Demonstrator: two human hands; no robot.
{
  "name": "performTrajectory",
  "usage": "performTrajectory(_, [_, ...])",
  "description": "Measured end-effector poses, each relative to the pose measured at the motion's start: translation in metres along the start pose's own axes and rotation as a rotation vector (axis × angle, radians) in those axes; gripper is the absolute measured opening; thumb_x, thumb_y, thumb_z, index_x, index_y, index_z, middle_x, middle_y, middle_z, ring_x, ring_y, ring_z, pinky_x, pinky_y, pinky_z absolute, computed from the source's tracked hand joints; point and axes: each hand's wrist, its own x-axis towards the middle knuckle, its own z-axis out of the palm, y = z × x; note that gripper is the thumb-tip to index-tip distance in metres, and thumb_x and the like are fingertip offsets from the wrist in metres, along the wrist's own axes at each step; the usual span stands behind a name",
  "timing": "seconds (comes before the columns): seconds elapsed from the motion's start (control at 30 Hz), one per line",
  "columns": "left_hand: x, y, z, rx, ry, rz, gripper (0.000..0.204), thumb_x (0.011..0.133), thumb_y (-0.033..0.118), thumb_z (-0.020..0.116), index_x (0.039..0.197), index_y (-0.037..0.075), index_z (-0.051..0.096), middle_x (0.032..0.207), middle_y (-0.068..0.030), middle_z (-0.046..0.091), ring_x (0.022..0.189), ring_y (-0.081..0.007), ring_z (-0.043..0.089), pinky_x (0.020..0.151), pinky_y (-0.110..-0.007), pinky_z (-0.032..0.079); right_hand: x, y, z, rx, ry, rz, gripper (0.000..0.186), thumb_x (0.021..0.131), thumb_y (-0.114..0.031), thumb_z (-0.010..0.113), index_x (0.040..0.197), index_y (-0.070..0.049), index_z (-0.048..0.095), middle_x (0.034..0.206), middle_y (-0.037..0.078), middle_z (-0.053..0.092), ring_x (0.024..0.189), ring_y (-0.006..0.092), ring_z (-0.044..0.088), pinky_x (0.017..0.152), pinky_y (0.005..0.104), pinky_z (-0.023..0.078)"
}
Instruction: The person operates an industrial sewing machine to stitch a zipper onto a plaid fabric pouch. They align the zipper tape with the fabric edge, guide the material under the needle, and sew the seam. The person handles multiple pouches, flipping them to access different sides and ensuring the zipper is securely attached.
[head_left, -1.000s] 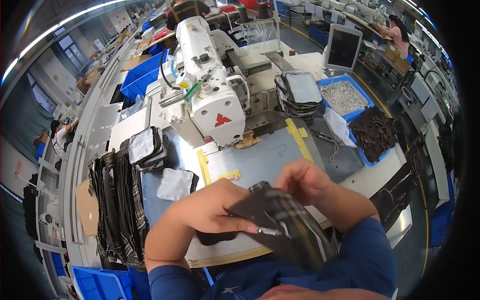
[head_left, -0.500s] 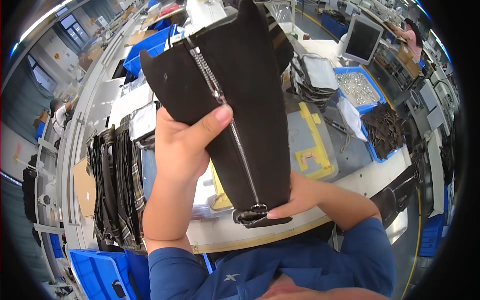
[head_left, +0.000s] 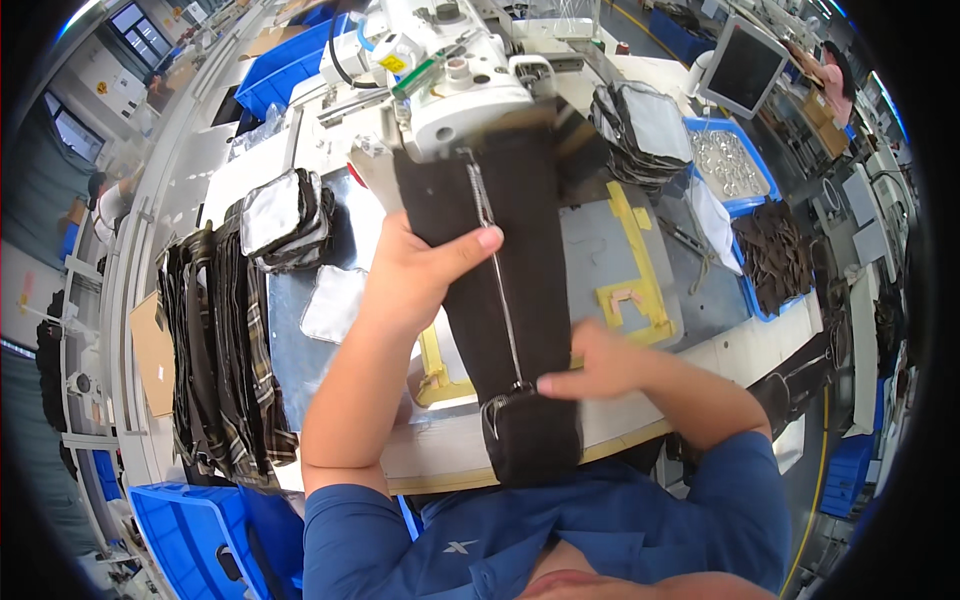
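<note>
Zippered dark panel (head_left: pixel 535 270): raised over the tabletop (head_left: pixel 630 438), folded lower end overhanging its front edge, blurred upper end in front of the sewing machine (head_left: pixel 455 95). Left hand (head_left: pixel 412 275) pinches the panel's left side, thumb over the metal zip (head_left: pixel 504 300), fingers hidden behind. Right hand (head_left: pixel 608 362) blurred, half open, thumb by the zip's lower end; cannot tell whether it grips. Loose white-faced square (head_left: pixel 333 303) lies toward the tabletop's left edge, just beside the left forearm.

Risks (judged): upper end may snag on the machine if lifted or swung; lower fold may crease or slip if the right hand has no real hold; forearm sweeping left could drag the square out of place
</note>
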Motion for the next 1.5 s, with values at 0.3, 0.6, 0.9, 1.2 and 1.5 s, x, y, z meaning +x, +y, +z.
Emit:
performTrajectory(0.3, [-0.016, -0.023, 0.011, 0.149, 0.003, 0.060, 0.024, 0.092, 0.004, 0.085, 0.114, 0.000, 0.077, 0.101, -0.0023, 0.077, 0.092, -0.0110, 0.069, 0.083, -0.029, 0.057, 0.056, -0.057, -0.052, 0.290, 0.507, -0.397, 0.025, 0.101, -0.012, 0.077, 0.123, 0.001, 0.076, 0.109, 0.006, 0.080, 0.097, 0.0103, 0.072, 0.086, 0.0307, 0.060])
performTrajectory(0.6, [-0.020, -0.024, 0.002, 0.200, -0.122, 0.003, 0.033, 0.086, 0.004, 0.089, 0.117, 0.001, 0.077, 0.103, -0.0043, 0.079, 0.093, -0.0119, 0.070, 0.084, -0.031, 0.057, 0.044, -0.053, -0.054, 0.112, 0.558, -0.444, 0.025, 0.094, -0.010, 0.081, 0.118, -0.002, 0.080, 0.105, 0.007, 0.082, 0.094, 0.0128, 0.074, 0.084, 0.0311, 0.058])
performTrajectory(0.9, [-0.027, -0.035, 0.007, 0.838, -0.248, 0.740, 0.038, 0.070, 0.004, 0.089, 0.107, 0.003, 0.082, 0.102, -0.0145, 0.078, 0.078, -0.0330, 0.071, 0.070, -0.040, 0.057, 0.015, -0.073, -0.064, 0.299, 0.207, -0.445, 0.051, 0.076, -0.019, 0.096, 0.119, -0.002, 0.074, 0.111, 0.009, 0.076, 0.100, 0.0194, 0.070, 0.089, 0.0343, 0.055])
performTrajectory(1.2, [-0.044, -0.048, 0.010, 0.835, -0.347, 0.649, 0.039, 0.074, 0.015, 0.078, 0.110, -0.001, 0.081, 0.113, -0.0183, 0.079, 0.087, -0.0337, 0.075, 0.073, -0.041, 0.055, 0.009, -0.079, -0.055, 0.220, 0.328, -0.151, 0.044, 0.081, -0.017, 0.093, 0.117, -0.004, 0.073, 0.103, 0.004, 0.076, 0.090, 0.0134, 0.068, 0.079, 0.0323, 0.054])
performTrajectory(1.5, [-0.056, -0.030, 0.011, 1.130, 0.040, 1.077, 0.061, 0.069, 0.017, 0.099, 0.122, 0.012, 0.070, 0.097, -0.0051, 0.072, 0.087, -0.0248, 0.064, 0.068, -0.038, 0.050, 0.014, -0.079, -0.047, 0.139, 0.346, -0.064, 0.041, 0.088, -0.017, 0.086, 0.122, -0.001, 0.069, 0.099, 0.007, 0.074, 0.085, 0.0129, 0.066, 0.072, 0.0331, 0.053])
